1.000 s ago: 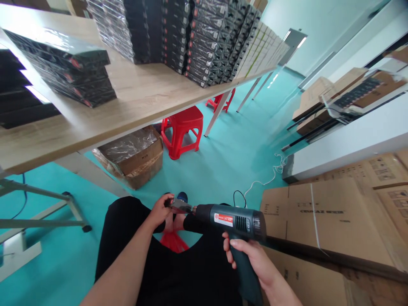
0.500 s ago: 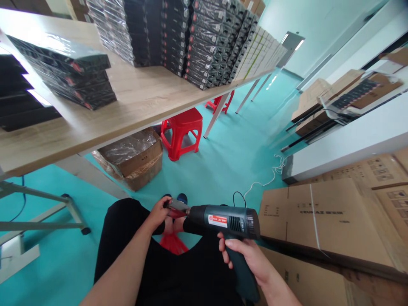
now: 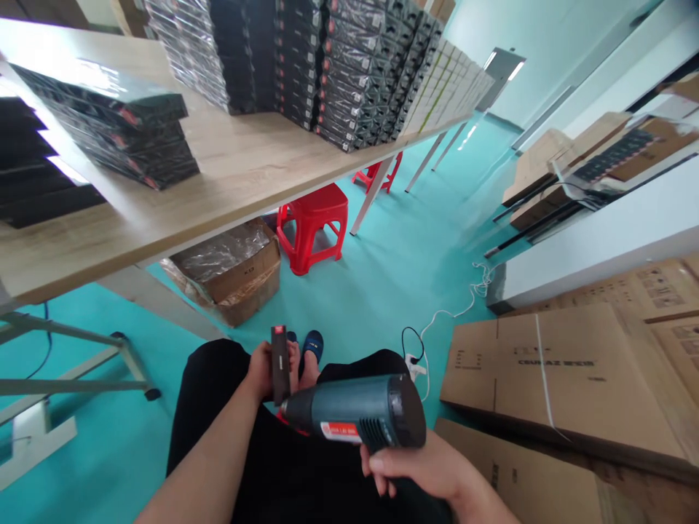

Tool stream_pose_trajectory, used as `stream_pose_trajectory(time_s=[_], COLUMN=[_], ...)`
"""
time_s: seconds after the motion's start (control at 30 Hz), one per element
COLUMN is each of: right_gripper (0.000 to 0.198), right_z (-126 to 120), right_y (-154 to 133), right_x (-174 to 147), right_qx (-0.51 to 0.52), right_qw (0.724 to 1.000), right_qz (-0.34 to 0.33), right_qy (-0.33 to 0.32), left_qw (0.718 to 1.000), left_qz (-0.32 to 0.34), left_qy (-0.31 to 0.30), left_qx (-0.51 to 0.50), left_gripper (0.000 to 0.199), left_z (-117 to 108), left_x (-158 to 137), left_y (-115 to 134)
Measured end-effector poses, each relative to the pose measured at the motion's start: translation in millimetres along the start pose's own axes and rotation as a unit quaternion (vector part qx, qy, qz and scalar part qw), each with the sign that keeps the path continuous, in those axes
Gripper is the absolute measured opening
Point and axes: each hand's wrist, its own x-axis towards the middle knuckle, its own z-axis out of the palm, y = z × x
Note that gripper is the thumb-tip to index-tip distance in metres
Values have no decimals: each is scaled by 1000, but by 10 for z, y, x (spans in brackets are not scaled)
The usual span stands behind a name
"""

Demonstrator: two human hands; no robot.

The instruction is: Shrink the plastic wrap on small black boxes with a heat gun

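Note:
My right hand [image 3: 407, 469] is wrapped round the grip of a dark green heat gun [image 3: 354, 415] with a red and white label. Its nozzle points left, close to the lower end of a slim black box [image 3: 280, 367] with a red patch on top. That box stands on edge in my left hand [image 3: 262, 371], whose fingers close on its left side and behind it. Whether the nozzle touches the box I cannot tell. Both hands are above my lap, and the heat gun's grip is mostly hidden by my right hand.
A wooden table [image 3: 234, 171] bears wrapped black boxes [image 3: 349, 80] in tall stacks and a smaller stack [image 3: 142, 138]. Below are an open carton [image 3: 240, 280] and a red stool [image 3: 314, 225]. Large cartons [image 3: 535, 371] stand at right, near a power strip [image 3: 415, 366] with a white cable.
The black box has turned in my left hand, from lying tilted to standing on edge facing me. The heat gun has moved left and down, its nozzle now lower and its rear swung towards me.

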Motion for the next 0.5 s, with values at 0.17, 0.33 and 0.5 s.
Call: stream_pose_trajectory(time_s=[0.17,0.33,0.5], right_gripper=[25,31,29], right_z=[-111,-230,-374], right_y=[157,224,237], right_x=[-78,-66,-43], right_qx=[21,114,190], right_qw=[999,981,960], right_qz=[6,-29,-60], right_qy=[49,157,196], left_qw=[996,992,934], left_qz=[-15,1,153], left_qy=[-82,-104,-17], left_qx=[7,74,323], left_gripper=[54,64,37], left_z=[-47,-9,33], left_x=[-52,-41,21], left_y=[36,1,-116])
